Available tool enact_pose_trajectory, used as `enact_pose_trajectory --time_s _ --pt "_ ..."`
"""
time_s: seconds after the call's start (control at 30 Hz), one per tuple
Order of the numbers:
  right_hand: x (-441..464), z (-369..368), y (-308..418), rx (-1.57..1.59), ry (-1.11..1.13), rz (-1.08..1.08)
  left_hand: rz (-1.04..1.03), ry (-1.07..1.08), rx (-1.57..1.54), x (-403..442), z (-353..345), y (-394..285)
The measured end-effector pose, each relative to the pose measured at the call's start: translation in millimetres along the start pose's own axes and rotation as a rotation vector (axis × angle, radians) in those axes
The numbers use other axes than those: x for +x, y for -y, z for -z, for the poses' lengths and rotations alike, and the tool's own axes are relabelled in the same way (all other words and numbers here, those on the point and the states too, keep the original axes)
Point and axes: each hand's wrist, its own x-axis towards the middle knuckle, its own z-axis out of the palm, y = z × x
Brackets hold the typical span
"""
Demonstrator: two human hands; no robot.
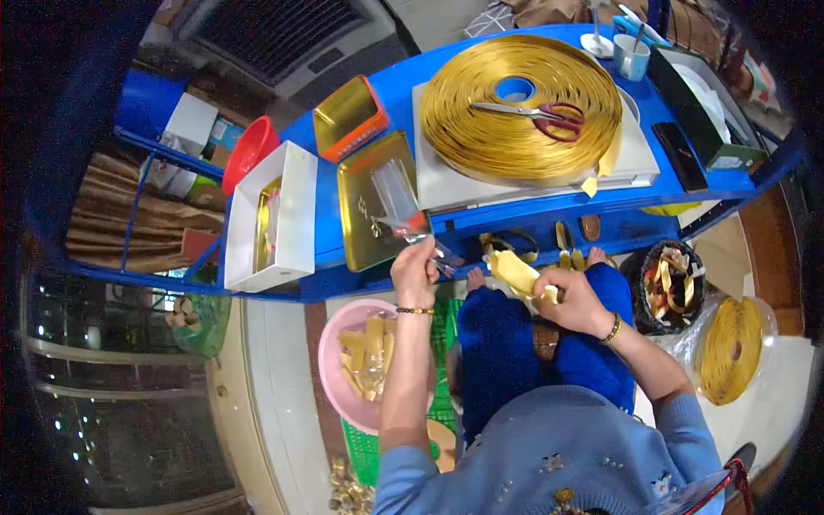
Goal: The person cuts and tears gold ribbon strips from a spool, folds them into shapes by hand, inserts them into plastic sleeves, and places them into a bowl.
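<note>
My left hand (415, 273) is closed in a pinch on a clear plastic bag (445, 256), just off the table's front edge beside the gold tray (362, 251). On that tray lie clear plastic sleeves (393, 190) and several small metal pieces (375, 225). Over my lap, my right hand (573, 300) is wrapped round a flat yellow-gold ribbon bundle (513, 270), whose far end sticks out to the left. Some of the bundle is hidden by my fingers. A large gold ribbon roll (463, 86) lies on the blue table, with red-handled scissors (562, 122) on top.
A white box (296, 206), an orange-edged tin (354, 116), a black phone-like object (678, 156) and a mug (631, 58) stand on the table. Below are a pink basin (333, 378) of wrapped gold pieces, a black waste bin (639, 296) and another ribbon roll (730, 352).
</note>
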Motion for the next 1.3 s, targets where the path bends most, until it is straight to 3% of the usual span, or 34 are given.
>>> enact_pose_trajectory --time_s 0.17,0.3,0.5,0.7,0.9,1.2,1.3 --pt "7 -11 8 -0.027 0.002 0.106 0.016 -0.002 -0.008 -16 -18 15" --pt "5 -22 1 -0.092 0.019 0.103 0.0 0.135 -0.167 -29 -25 20" --pt "1 -23 5 -0.116 -0.015 0.094 0.058 0.172 -0.161 -43 -31 19" --pt "1 -26 1 -0.107 -0.078 0.174 -0.051 0.252 -0.081 -54 -41 31" --pt "-1 -26 -1 -0.127 -0.087 0.188 -0.091 0.154 -0.057 -59 -49 42" --pt "-6 -31 1 -0.441 -0.157 0.211 -0.113 0.12 -0.031 -54 -53 52" --pt "-2 -34 -6 -0.359 -0.239 0.313 -0.072 0.118 -0.021 -60 -56 46"
